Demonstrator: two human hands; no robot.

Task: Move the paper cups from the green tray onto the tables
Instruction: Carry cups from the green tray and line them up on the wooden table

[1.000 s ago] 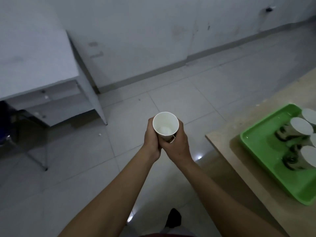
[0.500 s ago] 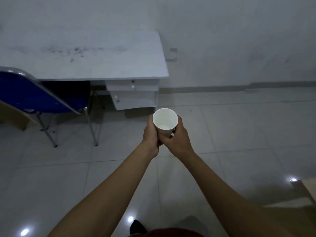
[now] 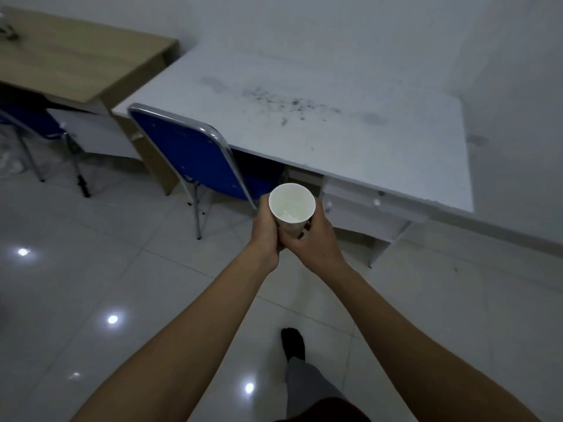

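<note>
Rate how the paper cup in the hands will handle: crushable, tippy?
Probably light: the paper cup looks empty, its white bottom showing. Likely crushable: the wall looks like thin paper, and the left hand and right hand both wrap it low. Probably tippy when nudged: it tapers below a wider rim.

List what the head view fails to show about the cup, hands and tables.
The paper cup: lower wall and base covered by both hands.
The left hand and right hand: fingertips hidden behind the cup.
The wooden table: cut by the left edge; small object on it too blurred.
The green tray: outside the head view.
</note>
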